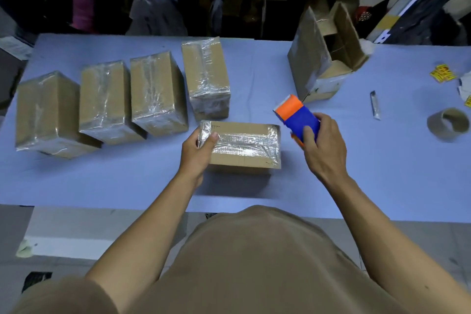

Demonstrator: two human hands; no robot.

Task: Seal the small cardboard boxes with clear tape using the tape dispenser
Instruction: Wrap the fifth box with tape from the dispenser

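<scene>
Work looks nearly done: four taped boxes [122, 99] stand far left, while the left hand [196, 153] grips the near box [242, 145], already taped, and the right hand [323, 145] clasps the tape dispenser [297, 117] just right of it.

Brown cardboard boxes [158, 92] under glossy clear tape stand on a pale blue-lilac table [254, 79]. The dispenser [297, 117] is blue with an orange front. At right lie a tan tape core [448, 123] and yellow stickers [442, 73] with dark print; the shirt [254, 262] is plain khaki-brown.
</scene>
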